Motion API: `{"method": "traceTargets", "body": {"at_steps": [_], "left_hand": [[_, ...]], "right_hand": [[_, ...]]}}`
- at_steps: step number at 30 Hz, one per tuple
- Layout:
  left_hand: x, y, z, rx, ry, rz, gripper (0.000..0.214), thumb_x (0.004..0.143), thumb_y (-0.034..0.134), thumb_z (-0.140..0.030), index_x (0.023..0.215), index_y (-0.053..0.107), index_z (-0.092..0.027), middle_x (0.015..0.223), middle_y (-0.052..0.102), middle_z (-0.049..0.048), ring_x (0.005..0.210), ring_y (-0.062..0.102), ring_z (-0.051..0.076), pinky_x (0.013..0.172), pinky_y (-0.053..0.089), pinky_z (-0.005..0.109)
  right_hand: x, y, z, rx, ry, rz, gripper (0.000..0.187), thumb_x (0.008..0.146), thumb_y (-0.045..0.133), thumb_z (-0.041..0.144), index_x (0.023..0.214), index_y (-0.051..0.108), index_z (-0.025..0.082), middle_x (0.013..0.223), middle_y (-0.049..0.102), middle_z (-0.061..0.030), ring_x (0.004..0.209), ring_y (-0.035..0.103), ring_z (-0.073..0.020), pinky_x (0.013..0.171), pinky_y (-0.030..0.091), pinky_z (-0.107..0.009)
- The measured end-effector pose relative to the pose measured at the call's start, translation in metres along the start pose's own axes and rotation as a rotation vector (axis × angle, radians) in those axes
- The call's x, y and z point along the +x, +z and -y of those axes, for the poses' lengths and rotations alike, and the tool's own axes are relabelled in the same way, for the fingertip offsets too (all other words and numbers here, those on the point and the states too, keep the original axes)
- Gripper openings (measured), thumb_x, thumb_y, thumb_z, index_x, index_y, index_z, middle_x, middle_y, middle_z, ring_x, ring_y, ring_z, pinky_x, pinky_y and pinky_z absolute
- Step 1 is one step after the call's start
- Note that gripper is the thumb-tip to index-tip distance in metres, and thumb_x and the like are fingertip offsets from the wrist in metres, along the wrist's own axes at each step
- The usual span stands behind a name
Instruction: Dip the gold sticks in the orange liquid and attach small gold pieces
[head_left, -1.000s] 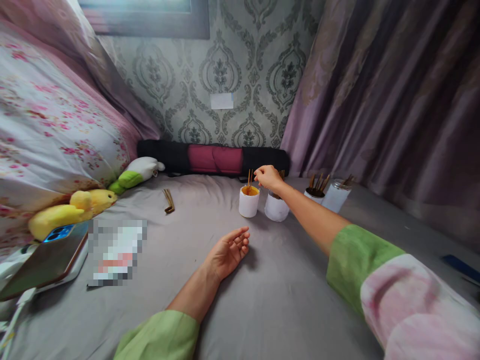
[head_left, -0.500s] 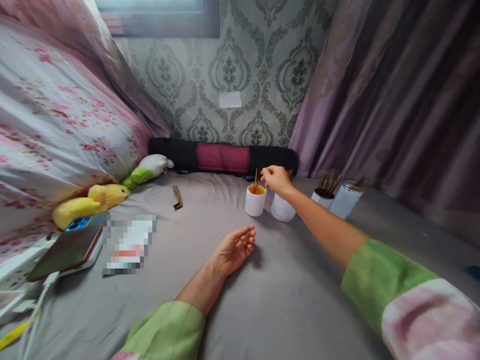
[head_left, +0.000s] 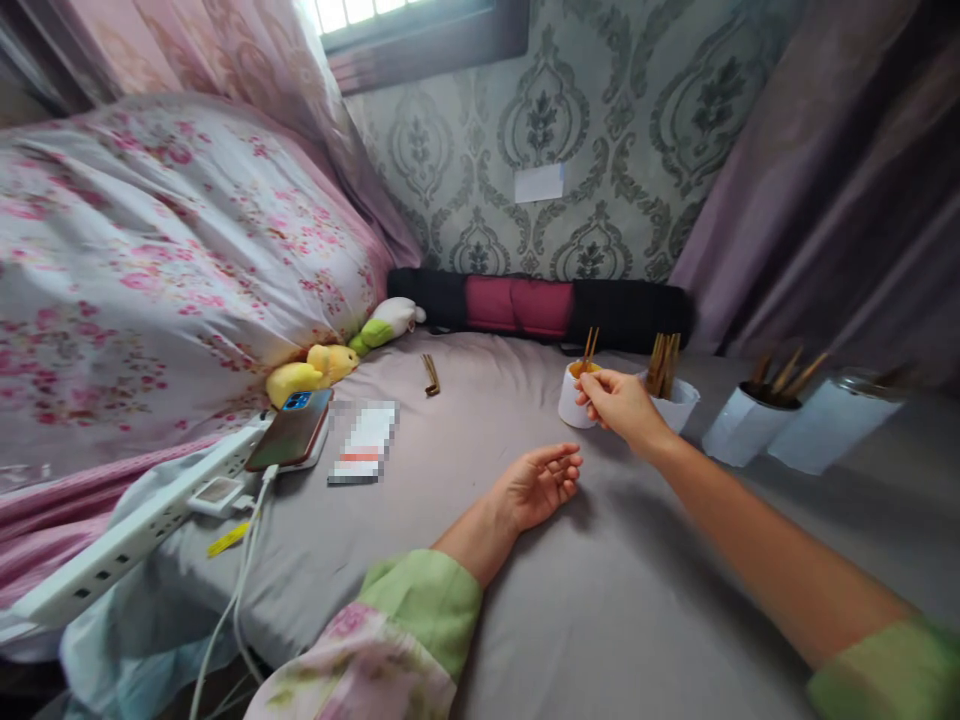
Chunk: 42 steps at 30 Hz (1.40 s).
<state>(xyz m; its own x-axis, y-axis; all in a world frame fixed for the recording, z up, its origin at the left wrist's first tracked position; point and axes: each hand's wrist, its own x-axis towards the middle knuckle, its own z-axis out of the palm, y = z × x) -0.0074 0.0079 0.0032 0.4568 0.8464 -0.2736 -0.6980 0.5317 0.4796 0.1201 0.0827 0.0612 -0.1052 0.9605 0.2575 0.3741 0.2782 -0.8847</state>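
Note:
My right hand (head_left: 621,407) is closed in a loose pinch just in front of a white cup (head_left: 573,400) with an orange inside and two thin brown sticks (head_left: 589,348) standing in it; whether it holds anything is hidden. A second white cup (head_left: 675,400) with several sticks stands right behind the hand. My left hand (head_left: 538,487) lies palm up on the grey sheet (head_left: 585,620), fingers loosely spread and empty. A small bundle of brown sticks (head_left: 430,375) lies further back on the sheet.
Two more white containers with sticks (head_left: 744,425) (head_left: 829,425) stand at the right. A black and maroon bolster (head_left: 540,305) lies against the wall. At left are a floral pillow (head_left: 165,280), plush toys (head_left: 307,372), a phone (head_left: 291,430) and a white power strip (head_left: 127,540).
My right hand has drawn back from above the cups and come down in front of them. The view has swung left and down. The left hand has stayed put.

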Motion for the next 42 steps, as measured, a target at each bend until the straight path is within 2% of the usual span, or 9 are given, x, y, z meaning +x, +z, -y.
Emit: {"method": "traceTargets", "body": {"at_steps": [9,15,20,24,28,32,35,42], "left_hand": [[0.004,-0.006,0.001,-0.028,0.018,0.047,0.013,0.071,0.057,-0.014,0.083,0.059,-0.007,0.069,0.058,0.0035,0.058,0.052,0.007,0.054,0.040,0.017],[0.002,-0.003,0.000,-0.027,0.030,0.040,0.011,0.073,0.055,-0.014,0.081,0.058,-0.007,0.069,0.058,0.0046,0.058,0.052,0.007,0.052,0.040,0.017],[-0.001,0.000,0.000,0.000,0.066,0.017,0.013,0.073,0.055,-0.014,0.083,0.058,-0.007,0.071,0.057,0.0041,0.059,0.052,0.007,0.054,0.042,0.017],[-0.001,-0.001,0.001,0.021,0.083,0.016,0.012,0.073,0.055,-0.013,0.083,0.058,-0.007,0.072,0.057,0.0044,0.060,0.052,0.006,0.055,0.042,0.016],[0.001,-0.002,0.003,0.050,0.091,-0.007,0.013,0.073,0.055,-0.014,0.083,0.058,-0.007,0.072,0.057,0.0046,0.060,0.052,0.006,0.055,0.043,0.016],[0.002,0.001,0.000,0.084,0.090,-0.077,0.010,0.073,0.054,-0.012,0.081,0.058,-0.007,0.069,0.057,0.0043,0.057,0.051,0.005,0.053,0.042,0.016],[0.001,0.002,-0.009,0.161,0.127,-0.200,0.008,0.073,0.052,-0.011,0.078,0.057,-0.007,0.065,0.056,0.0035,0.052,0.050,0.005,0.049,0.041,0.015],[-0.003,-0.006,-0.047,0.342,0.205,-0.420,0.004,0.073,0.051,-0.011,0.074,0.055,-0.010,0.060,0.054,0.0013,0.046,0.048,0.004,0.043,0.039,0.014]], "right_hand": [[-0.021,0.027,-0.035,-0.001,0.127,0.048,0.026,0.077,0.044,0.037,0.072,0.058,0.015,0.061,0.061,-0.0041,0.038,0.049,-0.0088,0.033,0.034,-0.019],[-0.026,0.034,-0.056,-0.143,0.080,0.036,0.032,0.076,0.042,0.040,0.072,0.062,0.015,0.055,0.061,-0.0044,0.040,0.050,-0.0114,0.038,0.036,-0.021],[-0.029,0.035,-0.059,-0.133,0.067,0.015,0.038,0.077,0.039,0.041,0.074,0.063,0.012,0.058,0.063,-0.0061,0.046,0.053,-0.0130,0.044,0.038,-0.021],[-0.030,0.035,-0.064,-0.197,0.000,-0.013,0.037,0.078,0.038,0.039,0.070,0.064,0.013,0.062,0.064,-0.0068,0.055,0.056,-0.0142,0.052,0.039,-0.022],[-0.030,0.035,-0.066,-0.235,-0.019,-0.016,0.037,0.078,0.038,0.038,0.070,0.064,0.014,0.061,0.064,-0.0064,0.056,0.056,-0.0144,0.053,0.037,-0.022],[-0.031,0.035,-0.065,-0.227,-0.018,-0.019,0.035,0.079,0.039,0.037,0.070,0.064,0.014,0.061,0.064,-0.0061,0.054,0.055,-0.0139,0.052,0.037,-0.022],[-0.031,0.036,-0.066,-0.191,-0.017,-0.012,0.035,0.079,0.038,0.037,0.072,0.064,0.014,0.058,0.063,-0.0051,0.052,0.055,-0.0136,0.052,0.037,-0.022],[-0.032,0.037,-0.070,-0.177,0.000,-0.009,0.034,0.079,0.039,0.037,0.071,0.063,0.016,0.064,0.065,-0.0058,0.050,0.055,-0.0122,0.052,0.037,-0.022]]}}
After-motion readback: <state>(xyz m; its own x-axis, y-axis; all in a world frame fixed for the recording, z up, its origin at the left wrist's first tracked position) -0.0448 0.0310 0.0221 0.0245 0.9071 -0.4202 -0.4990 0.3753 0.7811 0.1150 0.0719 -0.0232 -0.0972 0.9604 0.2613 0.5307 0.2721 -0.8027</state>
